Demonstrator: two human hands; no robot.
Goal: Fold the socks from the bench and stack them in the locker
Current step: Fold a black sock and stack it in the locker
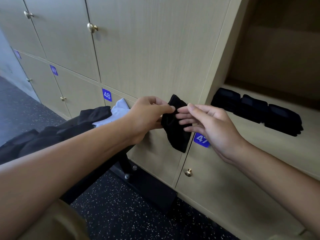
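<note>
The left hand (147, 116) pinches a black sock (176, 125) in mid-air before the closed locker doors; the right hand (207, 123) has straight fingers touching its other side. Left of them, the bench (97, 174) carries dark socks (52, 135) and a white cloth (117, 111), partly hidden by the forearm. Right, the open locker (259, 129) holds three folded stacks (258, 110), with bare shelf in front; its top is cut off.

Door tags (106, 95): 48; 49; partly covered, probably 47.
</note>
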